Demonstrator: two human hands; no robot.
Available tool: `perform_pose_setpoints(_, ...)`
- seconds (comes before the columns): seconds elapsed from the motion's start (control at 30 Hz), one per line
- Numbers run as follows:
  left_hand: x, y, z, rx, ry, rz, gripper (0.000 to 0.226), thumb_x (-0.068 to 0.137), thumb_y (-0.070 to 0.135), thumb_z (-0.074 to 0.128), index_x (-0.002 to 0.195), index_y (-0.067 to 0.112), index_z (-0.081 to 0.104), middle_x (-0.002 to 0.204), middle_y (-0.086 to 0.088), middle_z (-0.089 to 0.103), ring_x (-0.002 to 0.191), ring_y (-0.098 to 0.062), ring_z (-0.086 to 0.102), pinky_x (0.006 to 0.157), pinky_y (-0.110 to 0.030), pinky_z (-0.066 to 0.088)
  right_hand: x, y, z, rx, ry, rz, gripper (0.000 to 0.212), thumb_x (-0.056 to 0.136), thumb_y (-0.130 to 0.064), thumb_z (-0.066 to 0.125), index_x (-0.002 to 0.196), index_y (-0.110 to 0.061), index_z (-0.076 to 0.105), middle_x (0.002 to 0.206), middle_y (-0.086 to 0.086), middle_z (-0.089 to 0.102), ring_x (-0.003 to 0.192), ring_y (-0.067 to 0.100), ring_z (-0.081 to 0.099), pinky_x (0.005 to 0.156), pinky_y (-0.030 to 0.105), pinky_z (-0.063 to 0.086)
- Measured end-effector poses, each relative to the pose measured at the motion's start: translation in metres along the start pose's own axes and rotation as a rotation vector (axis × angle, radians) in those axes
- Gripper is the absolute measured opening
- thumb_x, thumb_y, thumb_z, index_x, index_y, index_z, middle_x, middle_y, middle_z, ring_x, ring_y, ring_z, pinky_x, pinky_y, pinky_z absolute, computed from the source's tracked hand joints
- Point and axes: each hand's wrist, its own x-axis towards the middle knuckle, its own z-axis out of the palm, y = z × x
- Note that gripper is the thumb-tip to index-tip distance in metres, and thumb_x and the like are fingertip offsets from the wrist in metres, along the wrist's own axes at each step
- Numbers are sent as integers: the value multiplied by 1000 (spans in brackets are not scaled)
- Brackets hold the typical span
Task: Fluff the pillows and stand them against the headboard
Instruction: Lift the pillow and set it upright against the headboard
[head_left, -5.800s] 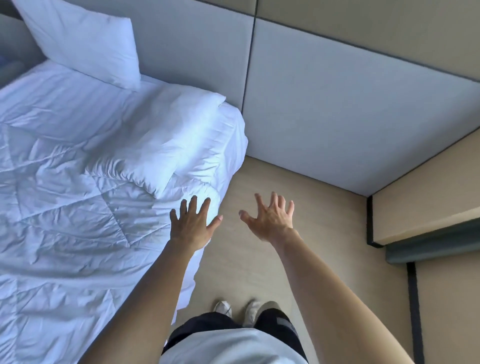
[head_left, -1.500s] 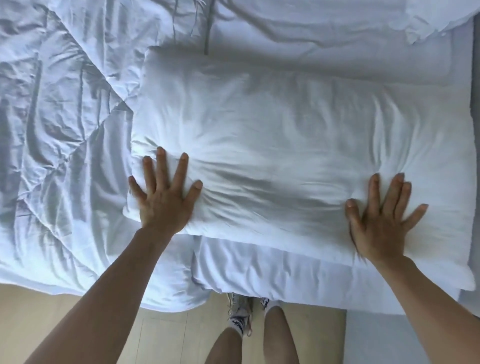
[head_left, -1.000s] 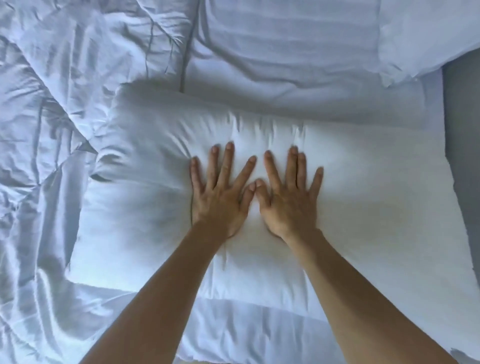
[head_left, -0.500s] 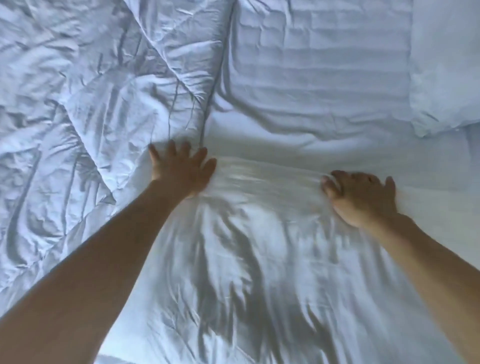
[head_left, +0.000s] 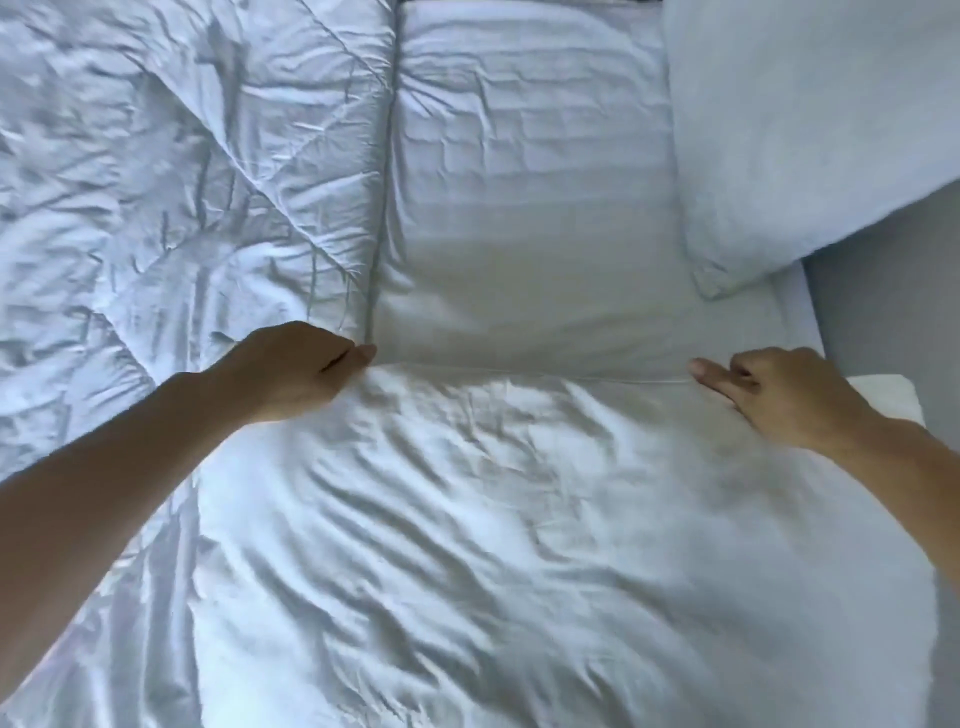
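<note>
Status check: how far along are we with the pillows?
Done, apparently: far pillow leans at the headboard. In hand: left hand and right hand grip the near pillow by its far edge. Left: finish fluffing, then stand it against the headboard.

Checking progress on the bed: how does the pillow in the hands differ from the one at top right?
The near pillow is held along its far edge by the left hand and right hand; the far pillow is untouched. The near pillow's case is heavily creased; the far pillow's looks smooth. The near pillow fills the foreground; the far pillow lies beside the grey headboard. Both are white.
</note>
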Motion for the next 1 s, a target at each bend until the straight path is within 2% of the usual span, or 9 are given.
perform_pose_setpoints(0.17,-100,9,-101,-73,-33,54,75,83,83,8,67,21,47,67,6,55,74,-17,56,73,-37,46,-98,-39,-107,57,54,-20,79,78,-85,22,52,-13,42,46,4,45,49,26,49,59,39,45)
perform_pose_setpoints(0.27,-167,9,-130,-65,-41,107,74,78,85,9,68,21,43,66,6,51,71,-15,54,71,-37,45,-163,-62,-138,62,82,-21,78,74,-92,22,55,-18,39,44,0,42,48,21,47,53,36,40)
perform_pose_setpoints(0.4,-249,6,-143,-55,119,179,62,87,75,15,73,25,47,68,7,50,74,-17,59,65,-34,44,-231,-89,-159,42,112,-29,83,65,-100,23,59,-19,40,43,-1,43,48,21,48,49,31,36)
perform_pose_setpoints(0.47,-273,1,-147,-30,234,195,58,93,67,20,76,24,55,69,6,54,74,-21,64,62,-35,50,-251,-100,-170,26,201,-72,81,68,-98,27,60,-18,38,42,-3,39,42,19,44,46,27,31)
perform_pose_setpoints(0.57,-297,-8,-154,34,409,304,48,100,45,32,73,13,57,65,-4,51,64,-31,59,58,-40,46,-280,-122,-182,72,301,-156,70,74,-88,42,63,-19,35,44,-11,29,38,12,33,44,24,26)
perform_pose_setpoints(0.67,-306,-21,-137,119,503,313,49,103,33,31,76,6,63,69,-12,56,63,-36,56,61,-46,44,-299,-140,-165,146,269,-220,57,78,-75,56,72,-22,37,49,-9,33,44,6,35,45,27,30)
perform_pose_setpoints(0.8,-298,-21,-83,183,402,264,65,106,37,16,80,6,67,72,-15,63,67,-37,63,66,-47,50,-305,-148,-100,124,94,-191,49,88,-68,46,75,-21,39,57,-3,44,53,18,44,53,32,36)
perform_pose_setpoints(0.87,-291,-3,-64,234,408,206,52,103,36,27,80,10,66,72,-13,63,66,-34,62,62,-44,49,-306,-142,-67,116,85,-153,50,89,-68,40,75,-20,38,58,-2,45,54,21,46,54,33,39)
perform_pose_setpoints(1.0,-282,35,-52,240,438,207,29,97,35,47,105,15,67,90,-7,66,79,-33,62,75,-44,46,-306,-132,-41,24,236,-130,50,98,-58,38,78,-15,51,67,3,54,64,24,53,60,37,46)
